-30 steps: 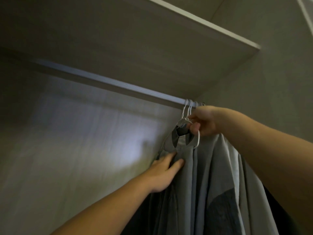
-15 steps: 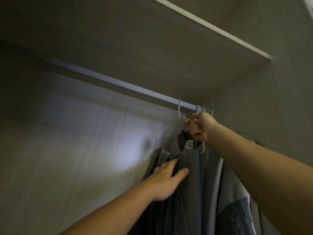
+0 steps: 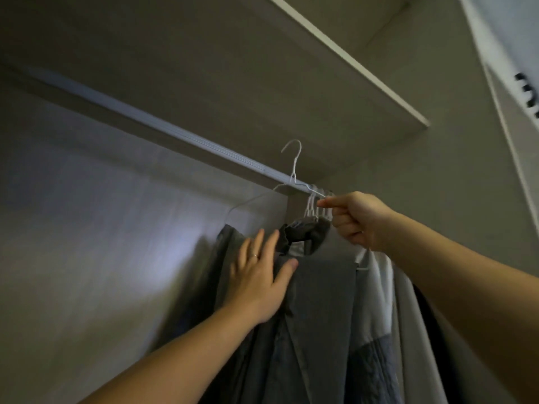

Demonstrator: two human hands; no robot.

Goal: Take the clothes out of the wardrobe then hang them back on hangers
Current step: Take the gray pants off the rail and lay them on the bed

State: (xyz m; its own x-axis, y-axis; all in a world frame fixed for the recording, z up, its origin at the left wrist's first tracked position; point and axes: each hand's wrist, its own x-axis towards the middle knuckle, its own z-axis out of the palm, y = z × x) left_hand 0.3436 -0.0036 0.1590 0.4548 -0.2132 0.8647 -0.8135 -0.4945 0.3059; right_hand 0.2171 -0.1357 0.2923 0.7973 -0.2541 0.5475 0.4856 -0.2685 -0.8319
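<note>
Grey-brown wardrobe panels enclosed the view from below, with a shelf (image 3: 204,68) overhead and a pale rail (image 3: 163,128) running diagonally beneath it toward the right-hand corner.

Task items: a white wire hanger (image 3: 294,170) stood tilted with its hook above the rail and clear of it. Its left shoulder wire ran down into the shoulder of a grey shirt (image 3: 320,301), which hung at the right end of the rail. Further hangers (image 3: 313,208) were bunched on the rail just beside it, carrying a pale garment (image 3: 376,287) and darker ones behind.

Hands: the right hand (image 3: 358,220) pinched the right shoulder wire of the white wire hanger between thumb and forefinger, the other fingers curled. The left hand (image 3: 259,278) lay flat against the shirt's upper front, fingers straight and spread wide, thumb pointing toward the collar (image 3: 303,234). A thin ring (image 3: 255,256) showed on one finger.

Writing: a white surface (image 3: 510,53) at upper right bore dark marks (image 3: 528,94), too blurred to read. No brand or label was legible on the clothing.
</note>
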